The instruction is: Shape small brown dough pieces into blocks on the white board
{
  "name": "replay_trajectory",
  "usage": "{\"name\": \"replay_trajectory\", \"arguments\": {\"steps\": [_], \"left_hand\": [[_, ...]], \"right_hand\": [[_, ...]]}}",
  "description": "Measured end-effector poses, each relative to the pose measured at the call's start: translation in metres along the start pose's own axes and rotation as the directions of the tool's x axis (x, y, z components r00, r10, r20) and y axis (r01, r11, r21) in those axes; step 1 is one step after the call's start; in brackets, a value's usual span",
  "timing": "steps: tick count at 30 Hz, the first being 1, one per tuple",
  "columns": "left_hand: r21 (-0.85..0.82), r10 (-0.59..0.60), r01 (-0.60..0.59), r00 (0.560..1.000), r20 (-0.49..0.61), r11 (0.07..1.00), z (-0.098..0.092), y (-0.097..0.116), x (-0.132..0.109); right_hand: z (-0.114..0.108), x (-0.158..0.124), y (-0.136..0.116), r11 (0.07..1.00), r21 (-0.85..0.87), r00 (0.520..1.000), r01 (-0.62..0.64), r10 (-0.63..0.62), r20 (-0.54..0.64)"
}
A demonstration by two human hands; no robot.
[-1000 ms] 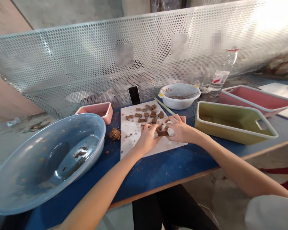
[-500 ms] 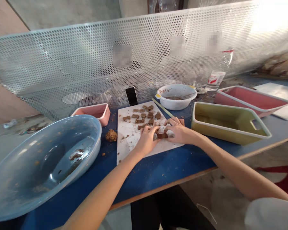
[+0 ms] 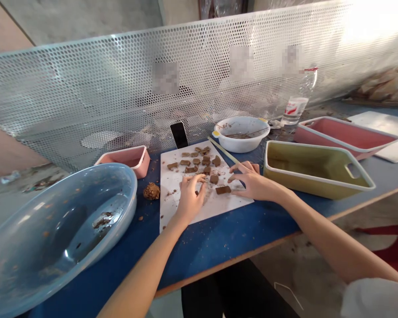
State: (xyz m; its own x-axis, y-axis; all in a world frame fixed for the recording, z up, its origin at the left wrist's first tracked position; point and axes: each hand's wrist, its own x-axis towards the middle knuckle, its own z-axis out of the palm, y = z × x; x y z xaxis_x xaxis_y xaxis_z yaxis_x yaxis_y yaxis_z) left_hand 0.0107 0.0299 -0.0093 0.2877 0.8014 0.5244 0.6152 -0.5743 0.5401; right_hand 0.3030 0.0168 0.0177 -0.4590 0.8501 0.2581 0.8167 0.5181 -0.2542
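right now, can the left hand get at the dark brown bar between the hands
Probably yes: only the white board shows between the left hand and the dark brown bar, with no other piece in the way.

Brown pieces (image 3: 223, 190) on a white board (image 3: 172, 216), on a blue table (image 3: 215, 247).
The big tub (image 3: 29, 238) is blue and the small box (image 3: 142, 164) is pink. One long box (image 3: 305, 180) is green with a white rim. The bowl (image 3: 242, 145) is white with yellow handles (image 3: 215, 134). The silver screen (image 3: 119, 88) is dotted all over.
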Motion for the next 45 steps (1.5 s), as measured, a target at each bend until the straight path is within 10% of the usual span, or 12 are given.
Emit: {"name": "replay_trajectory", "arguments": {"steps": [14,45], "left_hand": [[0.368,-0.086,-0.007,0.968,0.236,0.93,0.009,0.061,-0.033],[0.404,-0.069,-0.052,0.958,0.28,0.913,0.021,0.064,-0.042]], "right_hand": [[0.039,-0.056,-0.045,0.99,0.012,0.977,-0.143,0.144,-0.157],[0.047,-0.061,-0.049,0.984,0.05,0.979,-0.169,0.173,-0.103]]}}
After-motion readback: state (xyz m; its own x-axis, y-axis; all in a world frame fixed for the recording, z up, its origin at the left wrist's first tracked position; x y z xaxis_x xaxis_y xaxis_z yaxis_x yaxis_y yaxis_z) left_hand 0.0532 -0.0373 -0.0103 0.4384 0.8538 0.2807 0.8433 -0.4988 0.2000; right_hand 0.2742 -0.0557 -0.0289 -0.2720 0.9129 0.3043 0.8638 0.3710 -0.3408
